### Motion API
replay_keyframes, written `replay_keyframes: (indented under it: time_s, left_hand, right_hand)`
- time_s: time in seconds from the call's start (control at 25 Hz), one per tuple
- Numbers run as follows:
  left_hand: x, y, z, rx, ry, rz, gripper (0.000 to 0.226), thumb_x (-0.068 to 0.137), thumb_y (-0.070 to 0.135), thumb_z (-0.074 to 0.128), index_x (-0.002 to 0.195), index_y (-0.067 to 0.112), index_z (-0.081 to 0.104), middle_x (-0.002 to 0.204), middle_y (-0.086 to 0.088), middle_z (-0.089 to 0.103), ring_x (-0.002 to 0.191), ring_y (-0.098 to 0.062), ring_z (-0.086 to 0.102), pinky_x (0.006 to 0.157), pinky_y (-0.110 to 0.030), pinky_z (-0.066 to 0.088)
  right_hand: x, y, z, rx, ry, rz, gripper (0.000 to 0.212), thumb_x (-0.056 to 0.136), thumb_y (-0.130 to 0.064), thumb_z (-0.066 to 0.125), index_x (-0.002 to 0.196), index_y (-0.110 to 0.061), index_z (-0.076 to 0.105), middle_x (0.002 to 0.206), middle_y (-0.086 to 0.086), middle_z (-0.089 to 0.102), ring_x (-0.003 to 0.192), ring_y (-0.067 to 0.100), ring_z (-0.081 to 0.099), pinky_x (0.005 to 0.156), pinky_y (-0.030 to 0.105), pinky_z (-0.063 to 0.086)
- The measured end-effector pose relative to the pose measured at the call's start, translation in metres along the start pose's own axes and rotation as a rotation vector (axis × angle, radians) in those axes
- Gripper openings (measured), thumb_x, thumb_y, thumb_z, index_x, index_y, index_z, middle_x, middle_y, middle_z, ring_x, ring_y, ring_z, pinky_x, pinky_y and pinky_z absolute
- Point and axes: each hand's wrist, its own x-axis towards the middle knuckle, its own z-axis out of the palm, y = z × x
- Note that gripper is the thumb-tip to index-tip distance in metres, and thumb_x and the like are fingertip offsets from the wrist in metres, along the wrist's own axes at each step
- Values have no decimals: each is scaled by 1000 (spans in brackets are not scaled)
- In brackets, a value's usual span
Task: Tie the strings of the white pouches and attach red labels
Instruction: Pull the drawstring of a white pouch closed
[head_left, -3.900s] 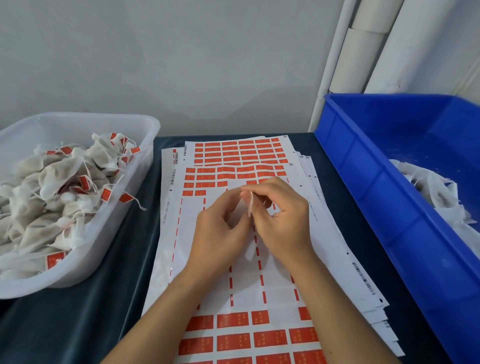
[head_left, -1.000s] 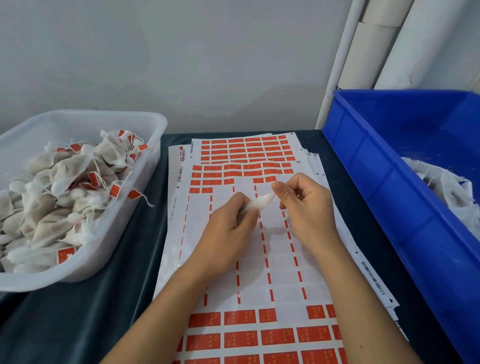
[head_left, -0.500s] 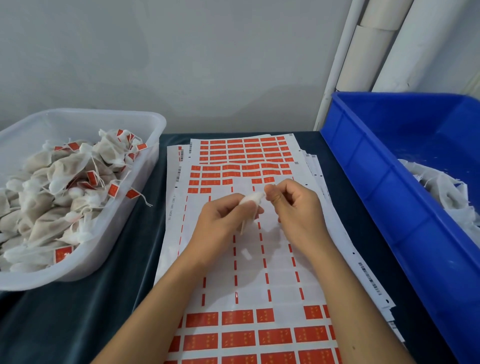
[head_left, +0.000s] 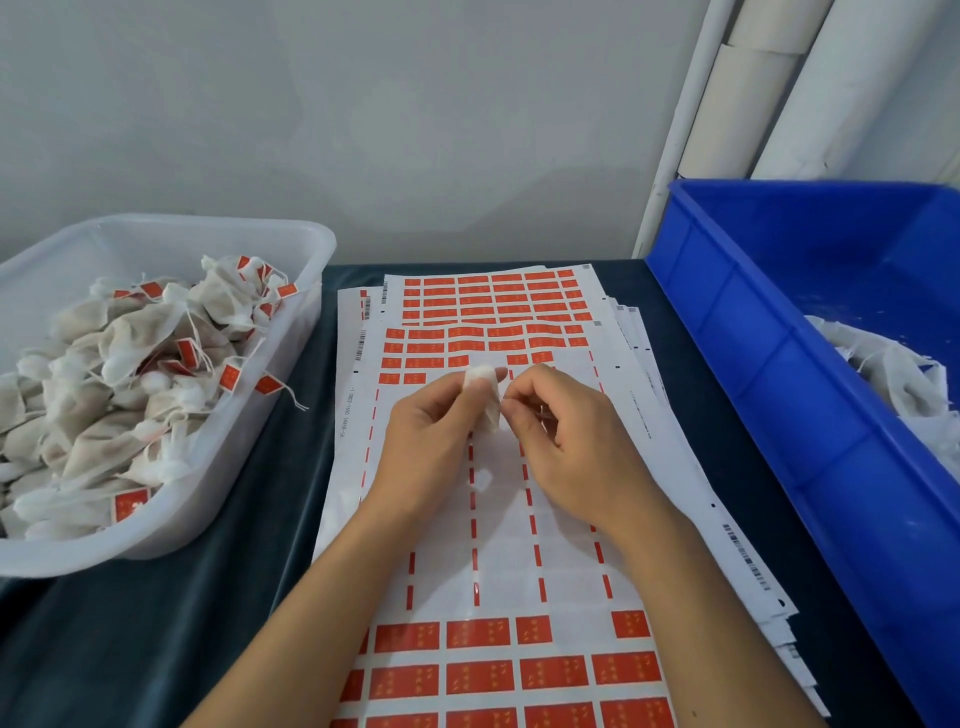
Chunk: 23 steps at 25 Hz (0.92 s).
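Observation:
My left hand (head_left: 431, 447) grips a small white pouch (head_left: 485, 397) above the label sheets; the pouch's top sticks out past my fingertips and most of its body is hidden in my fist. My right hand (head_left: 566, 447) is pinched right beside the pouch, apparently on its thin string, which is too fine to see clearly. Under both hands lies a stack of white sheets carrying red labels (head_left: 493, 299); the middle of the top sheet (head_left: 561, 519) is stripped bare, with labels left at its far and near ends.
A translucent white tub (head_left: 218, 499) at the left holds several tied pouches with red labels. A blue crate (head_left: 810, 395) at the right holds unlabelled white pouches (head_left: 893, 379). Dark cloth (head_left: 130, 649) covers the table. White pipes (head_left: 748, 93) stand at the back right.
The pouch has been turned from lying across between my hands to pointing upward in my left fist. My right hand has closed in to pinch beside it.

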Motion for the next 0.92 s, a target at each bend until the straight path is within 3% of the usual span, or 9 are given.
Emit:
replay_keyframes:
  time_s: [0.12,0.2,0.32,0.56,0.76,0.92]
  left_hand:
    - [0,-3,0,102,-65,66,36,105,38,57,83,15,73,73,-5,65,65,-7,57,63,-14,49]
    - [-2,-3,0,119,-174,71,37,103,40,55,80,16,71,72,-6,64,66,-13,57,63,-18,48]
    - [-3,-4,-1,145,-264,46,30,101,40,56,90,22,76,79,-3,69,75,-27,63,64,-26,49]
    - [-3,-5,2,231,-180,31,18,100,34,64,88,28,77,79,13,71,67,-4,61,60,-12,47]
    - [-7,-6,8,360,-111,74,11,99,32,64,92,31,72,78,16,68,76,-2,63,60,-9,47]
    - [-7,-3,5,282,-111,152,13,100,26,64,91,32,71,81,18,68,79,-2,63,65,-9,47]
  right_hand:
    - [1,-4,-4,50,52,-47,11,102,-36,56,98,-26,59,97,-16,62,93,7,60,79,21,55]
    - [3,-5,-5,78,95,-47,9,102,-31,59,97,-24,61,99,-14,61,96,8,59,80,18,53]
    - [3,-5,-8,257,57,79,8,101,-31,63,98,-25,67,98,-18,66,100,4,63,75,12,53]
    - [4,-1,-11,374,45,229,4,97,-31,69,94,-29,72,88,-16,71,88,8,69,75,19,59]
    - [5,3,-10,397,18,315,7,96,-33,70,94,-28,74,82,-13,73,72,11,72,60,19,58]
    - [4,2,-9,561,-4,403,9,96,-27,71,94,-23,77,80,-3,76,70,17,73,59,23,59]
